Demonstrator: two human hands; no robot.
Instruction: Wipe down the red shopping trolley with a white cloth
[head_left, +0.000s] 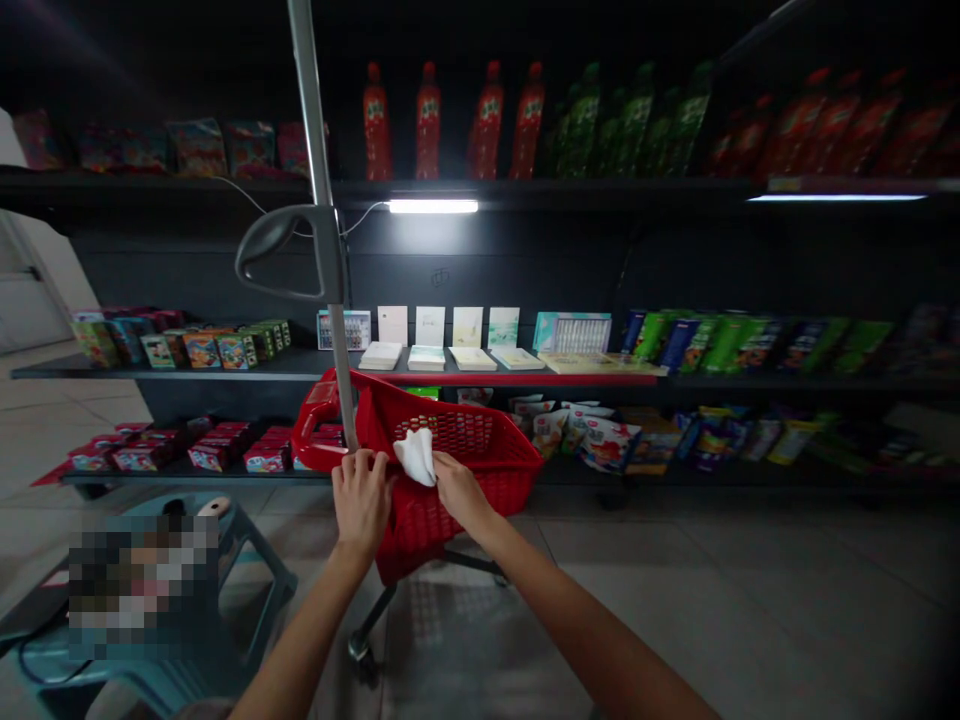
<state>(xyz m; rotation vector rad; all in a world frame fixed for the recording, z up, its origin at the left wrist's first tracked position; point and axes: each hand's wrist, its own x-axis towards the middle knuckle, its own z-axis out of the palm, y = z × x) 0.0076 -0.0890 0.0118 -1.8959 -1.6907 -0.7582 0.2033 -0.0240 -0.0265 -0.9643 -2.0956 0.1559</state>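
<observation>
A red plastic shopping cart (pixel 510 465) with perforated sides stands in front of me on wheels. My left hand (pixel 362 505) is closed over the cart's near edge, just below its red handle (pixel 309 425), fingers curled on the rim. In my right hand (pixel 459 490) is a bunched white cloth (pixel 416 455), pinched over the near side of the basket. The cloth seems to be at the rim; whether it touches the plastic I cannot tell. A grey metal pole (pixel 319 150) with a grey loop grip (pixel 289 252) rises beside the cart handle.
Dark shelves behind carry red bottles (pixel 428 120), green bottles (pixel 585 115), white booklets (pixel 430 328), small boxes (pixel 202 348) and snack bags (pixel 607 440). At lower left stands a blue-grey plastic stool (pixel 259 560) with blurred-out items on it. Tiled floor (pixel 637 600) extends to the right.
</observation>
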